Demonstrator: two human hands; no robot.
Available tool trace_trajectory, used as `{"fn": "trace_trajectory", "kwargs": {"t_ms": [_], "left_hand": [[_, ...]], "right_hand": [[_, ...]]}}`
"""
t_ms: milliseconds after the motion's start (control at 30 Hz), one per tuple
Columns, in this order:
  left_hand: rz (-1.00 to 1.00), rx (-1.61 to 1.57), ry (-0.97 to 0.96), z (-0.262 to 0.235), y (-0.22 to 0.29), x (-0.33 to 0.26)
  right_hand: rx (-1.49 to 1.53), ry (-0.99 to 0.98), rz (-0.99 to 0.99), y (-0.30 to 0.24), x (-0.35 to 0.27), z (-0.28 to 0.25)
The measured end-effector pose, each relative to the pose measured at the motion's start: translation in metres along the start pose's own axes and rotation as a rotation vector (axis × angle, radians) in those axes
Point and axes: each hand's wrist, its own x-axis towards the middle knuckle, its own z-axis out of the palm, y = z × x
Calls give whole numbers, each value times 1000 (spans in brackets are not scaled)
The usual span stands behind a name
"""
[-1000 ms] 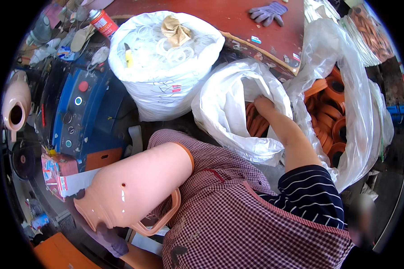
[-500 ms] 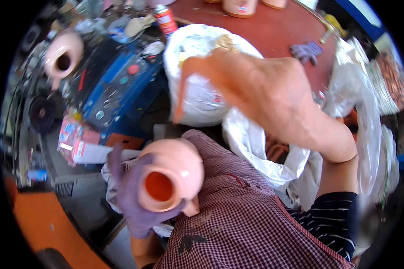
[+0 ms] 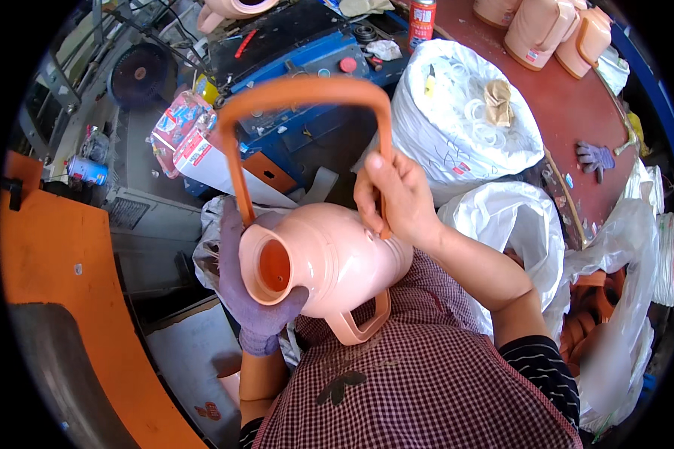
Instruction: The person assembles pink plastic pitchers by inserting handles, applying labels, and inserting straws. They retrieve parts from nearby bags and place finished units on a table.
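Now gripping an orange handle (image 3: 307, 112) in right hand (image 3: 397, 196), out of the bag; gloved left hand (image 3: 251, 299) clutching pink jug (image 3: 329, 258); red worktop (image 3: 569, 112) far right

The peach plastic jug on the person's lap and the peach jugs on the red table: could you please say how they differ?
The peach plastic jug lies tilted, gripped by the gloved left hand; the peach jugs on the red table stand untouched. The right hand holds an orange hoop handle against it. Both share colour.
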Motion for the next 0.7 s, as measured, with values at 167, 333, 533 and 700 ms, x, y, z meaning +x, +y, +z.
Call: {"fn": "trace_trajectory", "kwargs": {"t_ms": [167,333,533,700], "left_hand": [[-1,50,-18,7,11,0],[194,62,-164,4,5,-4],[91,-23,-275,15,24,-6],[121,-168,-360,36,57,9]], "right_hand": [[204,291,105,10,3,16],[391,354,390,9,7,0],[89,286,342,-1,-1,11],[227,149,504,-14,-7,-6]]}}
